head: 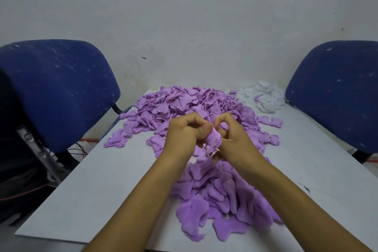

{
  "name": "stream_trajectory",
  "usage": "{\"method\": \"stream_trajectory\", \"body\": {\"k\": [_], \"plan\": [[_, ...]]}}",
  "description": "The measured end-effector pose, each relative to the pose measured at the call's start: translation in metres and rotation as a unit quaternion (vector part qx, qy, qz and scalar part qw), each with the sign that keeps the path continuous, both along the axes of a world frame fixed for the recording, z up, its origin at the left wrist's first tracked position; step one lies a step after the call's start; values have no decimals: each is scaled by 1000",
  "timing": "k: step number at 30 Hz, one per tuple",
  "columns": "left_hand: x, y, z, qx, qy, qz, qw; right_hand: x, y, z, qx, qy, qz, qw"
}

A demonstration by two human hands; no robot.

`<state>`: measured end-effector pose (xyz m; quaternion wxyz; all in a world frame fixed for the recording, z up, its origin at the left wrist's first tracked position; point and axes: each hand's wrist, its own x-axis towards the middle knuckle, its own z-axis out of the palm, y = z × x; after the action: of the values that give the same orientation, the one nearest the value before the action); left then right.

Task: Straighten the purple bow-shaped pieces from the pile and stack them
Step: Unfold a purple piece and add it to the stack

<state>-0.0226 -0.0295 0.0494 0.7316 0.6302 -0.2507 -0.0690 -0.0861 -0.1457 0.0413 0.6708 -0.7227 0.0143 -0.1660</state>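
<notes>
A grey table [86, 190] fills the lower frame below a pale wall, with two blue chairs [59, 92] at left and right. White scraps [263, 98] lie upper right. A purple pile [184, 104], too many to count, spreads mid-frame. At centre the left hand [184, 137] and right hand [235, 135] pinch one crumpled piece [213, 143]; flattened pieces [221, 200] lie below.

Two bare forearms enter from near edge, no sleeves visible up to frame border. Left hand [185, 134] and right hand [233, 135] bare: no gloves, apparently no rings, watch or wristband.
</notes>
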Motion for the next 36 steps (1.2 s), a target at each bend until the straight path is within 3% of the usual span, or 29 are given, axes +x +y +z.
{"method": "stream_trajectory", "body": {"k": [3,6,10,11,13,15,17,19,22,26,29,33,36], "plan": [[7,3,1,-7,43,63,997,-9,-11,2,-16,15,97,995],[10,6,-1,27,60,38,997,-16,-21,1,-238,-74,-24,968],[3,-2,-5,60,93,-4,994,-11,-16,-6,-355,-200,-123,905],[1,-1,-5,53,105,-25,993,-11,-16,-8,-348,-201,-147,904],[2,3,-2,43,99,-85,990,-11,-15,-9,-255,-165,-154,940],[2,8,-1,58,45,-123,990,-12,-15,-7,-112,-113,-112,981],[3,10,-3,82,-23,-98,992,-15,-15,-2,-17,-70,-65,995],[2,10,-3,78,-65,-63,993,-17,-14,0,25,-36,-39,998],[-1,7,-3,16,-52,-63,997,-19,-9,3,96,13,-3,995],[-4,3,1,-78,46,-56,994,-25,-6,14,244,60,203,946],[-5,0,3,-102,81,-38,991,-31,-11,21,247,70,310,915],[-4,-1,4,-109,67,-39,991,-27,-15,17,197,49,171,964],[-4,0,5,-94,22,-54,994,-24,-16,13,164,33,118,979]]}}
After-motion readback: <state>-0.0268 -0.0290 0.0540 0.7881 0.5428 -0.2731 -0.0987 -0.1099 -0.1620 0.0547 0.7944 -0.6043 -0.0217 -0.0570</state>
